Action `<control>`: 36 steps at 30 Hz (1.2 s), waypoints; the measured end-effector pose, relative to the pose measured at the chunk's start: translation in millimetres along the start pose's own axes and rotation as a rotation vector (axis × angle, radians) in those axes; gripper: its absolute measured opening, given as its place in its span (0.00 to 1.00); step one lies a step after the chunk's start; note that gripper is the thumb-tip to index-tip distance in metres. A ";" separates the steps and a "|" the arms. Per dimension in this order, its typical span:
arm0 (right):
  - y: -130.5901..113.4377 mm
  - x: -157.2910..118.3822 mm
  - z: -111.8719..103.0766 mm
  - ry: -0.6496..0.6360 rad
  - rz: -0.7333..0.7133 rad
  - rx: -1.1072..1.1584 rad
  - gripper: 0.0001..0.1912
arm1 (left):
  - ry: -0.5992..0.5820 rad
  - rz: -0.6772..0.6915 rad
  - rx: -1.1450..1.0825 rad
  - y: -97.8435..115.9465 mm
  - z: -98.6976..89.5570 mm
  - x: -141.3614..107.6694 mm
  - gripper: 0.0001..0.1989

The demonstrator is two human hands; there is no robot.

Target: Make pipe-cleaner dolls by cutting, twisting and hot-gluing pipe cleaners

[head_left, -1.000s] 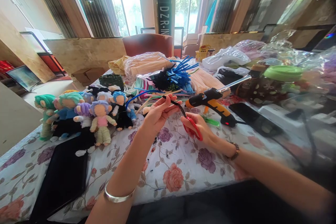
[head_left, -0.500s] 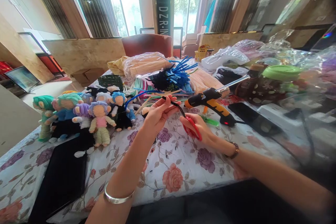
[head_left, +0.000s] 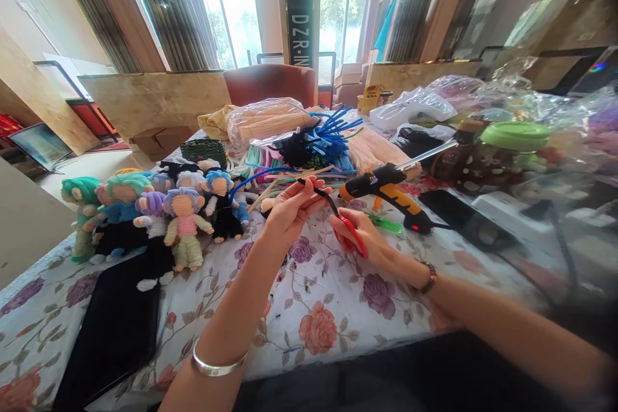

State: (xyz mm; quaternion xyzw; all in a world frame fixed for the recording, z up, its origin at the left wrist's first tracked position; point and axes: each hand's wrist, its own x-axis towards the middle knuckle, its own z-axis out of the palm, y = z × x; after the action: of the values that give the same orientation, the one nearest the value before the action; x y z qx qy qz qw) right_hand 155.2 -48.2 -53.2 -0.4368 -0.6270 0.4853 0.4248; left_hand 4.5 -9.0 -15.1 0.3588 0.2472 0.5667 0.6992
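Note:
Between thumb and fingers, my left hand (head_left: pixel 297 206) pinches a thin black fuzzy strip (head_left: pixel 309 184) above the flowered tablecloth. My right hand (head_left: pixel 362 238) is wrapped round red-handled scissors (head_left: pixel 351 232), whose blades point up and left to the strip's right end. Small dark scraps are scattered on the cloth below. Just right of my hands lies a black and orange glue gun (head_left: pixel 398 196) with a clear stick in its back and a red light on its grip. A green transparent tool (head_left: pixel 385 223) rests beside my right hand.
Several yarn dolls (head_left: pixel 183 222) stand at the left, behind a black tablet (head_left: pixel 118 322). Blue stems (head_left: pixel 333 132) and wrapped bundles (head_left: pixel 270 119) lie beyond my hands. A green-lidded jar (head_left: pixel 514 148), a dark phone (head_left: pixel 463 215) and a white power strip (head_left: pixel 514 215) are at the right.
The scissor handles have closed together somewhat in my right hand. My left hand keeps its hold on the black strip, with almost no movement.

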 end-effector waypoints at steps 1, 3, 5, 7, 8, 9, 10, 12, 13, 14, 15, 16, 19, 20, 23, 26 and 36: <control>0.8 0.2 -0.4 0.003 -0.001 -0.017 0.24 | 0.002 0.000 0.002 -0.2 -0.2 0.1 0.02; 2.2 0.5 -1.0 0.015 0.005 -0.042 0.25 | 0.007 -0.004 0.011 -0.5 -0.6 0.3 0.02; 2.6 0.5 -0.8 0.009 0.006 -0.031 0.25 | 0.010 -0.002 0.015 -0.4 -0.8 0.3 0.03; 1.5 0.2 0.3 -0.017 -0.007 0.017 0.25 | 0.014 0.009 0.015 -0.1 -1.0 0.2 0.03; 0.7 0.0 1.1 -0.028 -0.019 0.043 0.24 | 0.016 0.015 0.013 0.1 -1.0 0.2 0.03; -0.3 -0.2 2.0 -0.033 -0.030 0.066 0.24 | 0.018 0.023 0.011 0.4 -1.1 0.2 0.02; -1.1 -0.4 2.8 -0.034 -0.041 0.082 0.23 | 0.020 0.031 0.009 0.6 -1.2 0.2 0.02; -2.0 -0.3 4.0 -0.028 -0.063 0.093 0.22 | 0.022 0.046 0.006 1.0 -1.4 0.3 0.03; -2.1 0.0 4.3 -0.023 -0.070 0.094 0.22 | 0.028 0.051 0.007 1.0 -1.6 0.5 0.04; -1.8 0.6 4.4 -0.015 -0.075 0.099 0.22 | 0.042 0.053 0.011 1.0 -1.8 0.7 0.04; -1.4 1.3 4.3 -0.004 -0.076 0.104 0.22 | 0.060 0.056 0.018 0.8 -2.1 1.1 0.04; -0.7 2.1 4.2 0.011 -0.075 0.110 0.23 | 0.080 0.060 0.030 0.5 -2.4 1.5 0.03; 1.4 4.0 3.9 0.056 -0.056 0.108 0.23 | 0.139 0.086 0.070 -0.8 -3.5 3.2 0.05; 1.9 4.4 3.8 0.066 -0.049 0.104 0.23 | 0.161 0.098 0.081 -1.2 -3.8 3.7 0.06; 2.9 5.2 4.1 0.078 -0.036 0.102 0.23 | 0.220 0.128 0.114 -2.7 -3.9 4.7 0.10; 3.7 7.1 4.1 0.114 -0.046 0.131 0.21 | 0.236 0.170 0.193 -4.3 -2.7 4.2 0.14; 15.1 14.7 -1.6 0.271 -0.168 0.245 0.18 | 0.094 0.141 0.498 -14.3 -0.4 -1.1 0.14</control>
State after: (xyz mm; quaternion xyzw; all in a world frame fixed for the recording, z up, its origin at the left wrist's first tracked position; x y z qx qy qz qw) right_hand 155.0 -31.5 -66.2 -0.3894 -0.5344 0.4577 0.5944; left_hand 12.7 -11.4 -26.6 0.5094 0.3857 0.5519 0.5359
